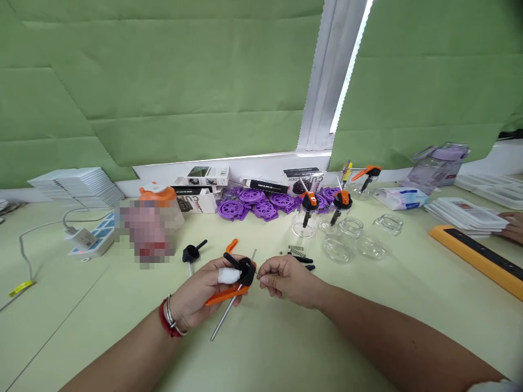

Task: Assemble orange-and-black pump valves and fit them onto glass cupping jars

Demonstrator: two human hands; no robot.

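My left hand, with white tape around the thumb, is closed around a black plastic head with an orange lever. A thin metal rod passes through the head and slants down toward me. Close to the right side of that head, my right hand is pinched; a thin tip shows at its fingertips, too small to name. Left of them lies a second black head with a metal rod. A loose orange lever lies just beyond my left hand. Springs and black parts lie beyond my right hand.
Glass jars stand at the right, near finished-looking black-and-orange tops. Purple discs and printed boxes line the back. A power strip is left; an orange-and-black bar and another person's hand are right.
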